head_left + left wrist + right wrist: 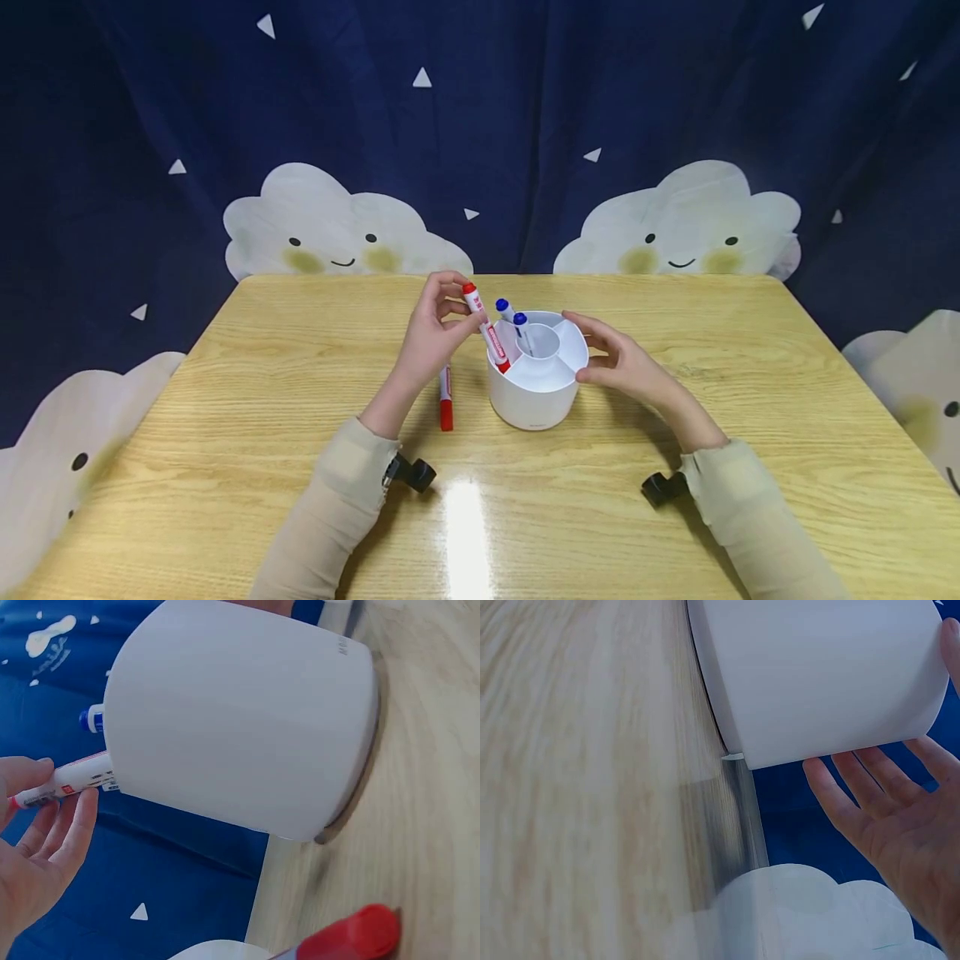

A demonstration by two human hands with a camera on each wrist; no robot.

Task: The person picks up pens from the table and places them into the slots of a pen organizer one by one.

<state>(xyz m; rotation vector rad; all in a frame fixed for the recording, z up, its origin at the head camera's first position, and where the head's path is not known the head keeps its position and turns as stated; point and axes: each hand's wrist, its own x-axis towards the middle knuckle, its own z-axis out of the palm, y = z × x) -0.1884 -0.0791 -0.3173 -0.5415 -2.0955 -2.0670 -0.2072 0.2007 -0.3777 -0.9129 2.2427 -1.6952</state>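
My left hand [433, 329] pinches a red-and-white marker [489, 328] between thumb and fingers. The marker tilts, its lower end inside a left compartment of the white round pen holder [532, 404]. Two blue-capped markers [521, 320] stand leaning in the holder. With thumb and fingers spread round its right side, my right hand [618, 358] grips the holder; in the right wrist view its fingertips [815, 766] touch the wall. Another red-capped marker [446, 408] lies on the table left of the holder, partly hidden by the left forearm.
The wooden table [225, 417] reaches back to a dark blue curtain [510, 125] with clouds and triangles. Each wrist carries a small black device [422, 475] near the sleeve. Light glares off the tabletop in front of the holder.
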